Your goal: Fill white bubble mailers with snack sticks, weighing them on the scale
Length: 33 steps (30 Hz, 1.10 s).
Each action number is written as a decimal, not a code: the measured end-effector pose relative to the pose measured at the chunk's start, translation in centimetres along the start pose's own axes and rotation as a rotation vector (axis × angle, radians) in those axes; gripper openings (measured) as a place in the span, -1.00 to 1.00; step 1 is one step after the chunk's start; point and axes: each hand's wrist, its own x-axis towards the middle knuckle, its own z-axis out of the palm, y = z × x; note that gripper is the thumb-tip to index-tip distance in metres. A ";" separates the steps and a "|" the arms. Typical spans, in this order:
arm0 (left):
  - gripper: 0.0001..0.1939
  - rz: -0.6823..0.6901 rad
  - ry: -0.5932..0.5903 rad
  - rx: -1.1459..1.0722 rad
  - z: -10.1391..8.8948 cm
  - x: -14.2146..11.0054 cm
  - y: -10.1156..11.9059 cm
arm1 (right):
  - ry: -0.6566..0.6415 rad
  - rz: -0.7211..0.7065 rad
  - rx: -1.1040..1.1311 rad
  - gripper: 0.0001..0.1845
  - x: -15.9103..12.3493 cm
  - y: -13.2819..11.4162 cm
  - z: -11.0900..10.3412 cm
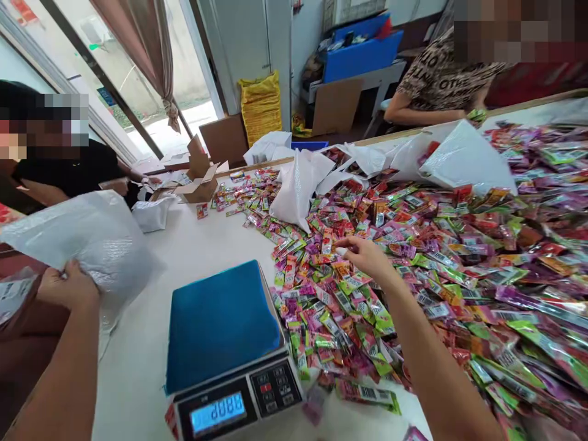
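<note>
Left hand (71, 288) clenched on bag (110, 236), inside hidden; right hand (370, 258) half-curled over sachets (342, 301), hold unclear

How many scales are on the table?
1. The scale stands on the white table, left of the heaped packets, between the left hand and right hand. No others show.

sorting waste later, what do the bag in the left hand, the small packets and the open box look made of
White bag: probably plastic, slightly shiny, with a dimpled texture. Small packets: likely plastic or foil film, glossy, crinkled and catching light. Open box: apparently cardboard, matt brown, with stiff folded flaps.
</note>
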 end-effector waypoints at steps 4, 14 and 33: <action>-0.71 -0.030 -0.074 0.262 6.3 0.3 -3.2 | -0.006 -0.017 -0.149 -0.68 9.8 -4.0 1.7; -0.57 0.269 -0.748 0.613 16.7 -4.4 -4.2 | 0.291 -0.031 -0.459 -0.03 26.8 -11.8 3.4; 0.17 -0.276 -1.312 -0.771 -1.8 -22.8 11.5 | 0.254 -0.479 0.057 -0.78 2.2 -33.5 -1.3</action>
